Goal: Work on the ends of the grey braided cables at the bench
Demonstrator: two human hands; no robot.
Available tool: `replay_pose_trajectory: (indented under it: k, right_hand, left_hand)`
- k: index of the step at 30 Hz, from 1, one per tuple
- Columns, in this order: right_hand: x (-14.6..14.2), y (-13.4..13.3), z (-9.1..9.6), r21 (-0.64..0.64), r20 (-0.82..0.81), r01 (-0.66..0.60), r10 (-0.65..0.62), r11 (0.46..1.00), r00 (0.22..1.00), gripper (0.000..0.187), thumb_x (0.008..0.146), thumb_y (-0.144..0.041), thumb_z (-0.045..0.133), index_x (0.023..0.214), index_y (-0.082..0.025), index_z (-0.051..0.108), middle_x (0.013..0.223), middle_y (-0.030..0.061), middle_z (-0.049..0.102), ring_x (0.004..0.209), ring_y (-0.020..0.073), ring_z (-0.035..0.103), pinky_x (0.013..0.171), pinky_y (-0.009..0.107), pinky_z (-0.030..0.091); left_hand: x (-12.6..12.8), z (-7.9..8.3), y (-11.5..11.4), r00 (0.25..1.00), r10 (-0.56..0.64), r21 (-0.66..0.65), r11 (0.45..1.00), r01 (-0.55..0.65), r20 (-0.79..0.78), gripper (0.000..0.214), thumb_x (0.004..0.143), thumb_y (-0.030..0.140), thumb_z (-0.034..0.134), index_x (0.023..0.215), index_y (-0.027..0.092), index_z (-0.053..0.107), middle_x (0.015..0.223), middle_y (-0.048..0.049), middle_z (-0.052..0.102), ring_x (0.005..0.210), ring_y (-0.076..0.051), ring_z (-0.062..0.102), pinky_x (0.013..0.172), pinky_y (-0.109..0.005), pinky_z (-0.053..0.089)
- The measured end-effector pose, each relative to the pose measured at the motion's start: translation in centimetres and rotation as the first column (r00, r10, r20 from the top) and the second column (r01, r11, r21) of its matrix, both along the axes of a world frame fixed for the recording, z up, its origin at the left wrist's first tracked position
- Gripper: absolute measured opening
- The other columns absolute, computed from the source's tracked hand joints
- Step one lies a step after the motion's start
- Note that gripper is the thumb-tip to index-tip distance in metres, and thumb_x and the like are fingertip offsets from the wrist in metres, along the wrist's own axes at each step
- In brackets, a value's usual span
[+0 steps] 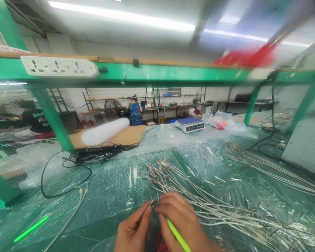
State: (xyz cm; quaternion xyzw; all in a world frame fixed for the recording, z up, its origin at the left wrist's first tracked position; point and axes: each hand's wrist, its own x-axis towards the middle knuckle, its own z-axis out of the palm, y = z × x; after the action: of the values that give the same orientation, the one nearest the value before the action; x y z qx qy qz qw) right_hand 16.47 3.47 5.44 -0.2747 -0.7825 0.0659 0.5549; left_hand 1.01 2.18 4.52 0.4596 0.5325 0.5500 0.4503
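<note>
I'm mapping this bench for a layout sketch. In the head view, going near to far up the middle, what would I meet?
The left hand and right hand pinching a cable end, then the fanned bundle of silvery metal-tipped cables, then the flat brown cardboard sheet, then the white and blue weighing scale, then a person in blue at the far bench.

Bright, even light from ceiling tubes [120, 15], slightly blown out. Glare streaks on plastic sheet [115, 182] across bench. Top right smeared by motion blur, red shape [241, 57] unreadable. Wide-angle bend at edges, green beam [157, 71] bowing. Hands sharp enough, soft shadow beneath. Far background hazy, small detail lost. Shadows faint overall.
</note>
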Motion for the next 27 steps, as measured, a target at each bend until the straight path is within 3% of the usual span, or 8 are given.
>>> replay_pose_trajectory:
  k: [4, 10, 16, 22, 27]
  right_hand:
    - [0.8, 0.5, 0.1, -0.07, -0.022, 0.111, -0.112, 0.991, 0.993, 0.024, 0.084, -0.004, 0.049, 0.099, -0.017, 0.063, 0.086, 0.009, 0.065, 0.086, 0.0228, 0.062, 0.078, 0.039, 0.053]
    - [0.0, -0.2, 0.2, 0.017, -0.017, -0.046, 0.046, 0.999, 0.999, 0.025, 0.079, -0.002, 0.054, 0.097, -0.018, 0.063, 0.084, 0.0066, 0.068, 0.088, 0.0212, 0.062, 0.079, 0.035, 0.054]
    - [0.2, 0.0, 0.1, -0.038, -0.024, 0.064, -0.064, 0.997, 0.998, 0.023, 0.081, -0.002, 0.052, 0.095, -0.016, 0.062, 0.085, 0.0085, 0.065, 0.087, 0.0219, 0.061, 0.08, 0.039, 0.052]
    - [0.0, -0.2, -0.1, 0.016, -0.017, -0.039, 0.039, 0.999, 0.999, 0.025, 0.077, -0.002, 0.054, 0.096, -0.018, 0.062, 0.084, 0.0052, 0.067, 0.088, 0.0207, 0.062, 0.081, 0.036, 0.053]
    - [0.6, 0.4, 0.0, -0.072, -0.003, 0.1, -0.1, 0.992, 0.995, 0.022, 0.082, -0.004, 0.05, 0.095, -0.017, 0.062, 0.085, 0.0084, 0.063, 0.085, 0.0222, 0.06, 0.077, 0.039, 0.052]
  left_hand:
    - [0.1, 0.1, -0.2, 0.999, 0.022, 0.006, 1.0, -0.022, -0.025, 0.038, 0.067, 0.045, 0.075, 0.093, 0.018, 0.081, 0.041, 0.0077, 0.043, 0.044, -0.012, 0.034, 0.043, -0.023, 0.031]
    - [-0.1, 0.2, -0.1, 0.999, -0.014, 0.002, 1.0, 0.014, -0.03, 0.036, 0.068, 0.046, 0.074, 0.087, 0.016, 0.08, 0.045, 0.0066, 0.046, 0.046, -0.012, 0.036, 0.045, -0.023, 0.03]
    - [-0.1, 0.0, -0.2, 0.998, 0.016, 0.02, 1.0, -0.015, -0.058, 0.033, 0.068, 0.043, 0.075, 0.09, 0.019, 0.081, 0.041, 0.0075, 0.045, 0.043, -0.012, 0.035, 0.044, -0.023, 0.033]
    - [-0.1, 0.2, -0.3, 0.998, 0.006, 0.032, 0.999, -0.004, -0.057, 0.024, 0.065, 0.036, 0.077, 0.083, 0.021, 0.083, 0.051, 0.0035, 0.059, 0.047, -0.014, 0.041, 0.046, -0.024, 0.038]
    - [0.0, 0.2, -0.3, 0.998, 0.021, 0.022, 1.0, -0.02, -0.063, 0.027, 0.068, 0.039, 0.074, 0.086, 0.02, 0.082, 0.042, 0.0075, 0.046, 0.044, -0.012, 0.035, 0.044, -0.022, 0.034]
